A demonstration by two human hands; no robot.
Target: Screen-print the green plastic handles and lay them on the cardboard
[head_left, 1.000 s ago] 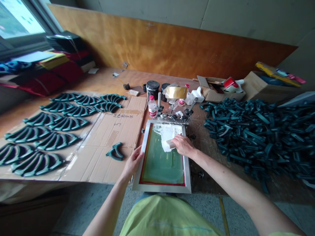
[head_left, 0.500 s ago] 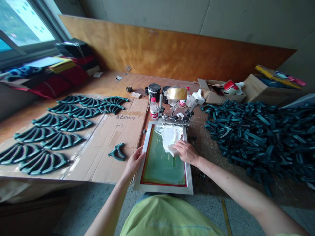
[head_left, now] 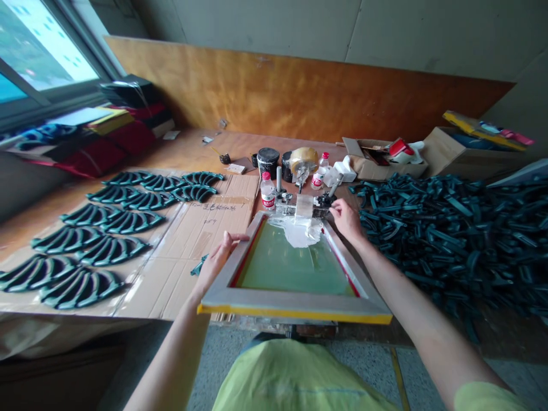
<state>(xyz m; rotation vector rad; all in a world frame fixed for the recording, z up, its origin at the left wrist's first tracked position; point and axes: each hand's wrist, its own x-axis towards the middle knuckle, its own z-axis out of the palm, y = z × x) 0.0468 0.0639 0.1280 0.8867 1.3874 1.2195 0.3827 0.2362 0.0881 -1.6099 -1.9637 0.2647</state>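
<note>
1. Curved dark-green moulded plastic parts (head_left: 81,288) in rows on flattened cardboard (head_left: 205,240). Marker handwriting (head_left: 216,206) on the cardboard, apparently Chinese, too small to read. One more part (head_left: 197,267) partly hidden behind the frame.
2. Left hand (head_left: 216,260) open, fingers (head_left: 235,236) extended, holding up the frame's left bar.
3. Black ink tin (head_left: 268,161) on the tabletop (head_left: 184,151), just behind a water bottle (head_left: 268,191); red label unreadable.
4. Aluminium screen frame (head_left: 291,302) hinged at far-end clamps (head_left: 286,200), near edge now tilted up, no longer flat as a second ago. Yellow tape along the near edge; white paste (head_left: 295,231) at the far end of the green mesh (head_left: 295,268).
5. Right hand (head_left: 347,220) half curled near the frame's far right corner, just beside a black clamp knob (head_left: 324,200); any hold on it impossible to tell.
6. Loose heap of the same green parts (head_left: 449,245).
</note>
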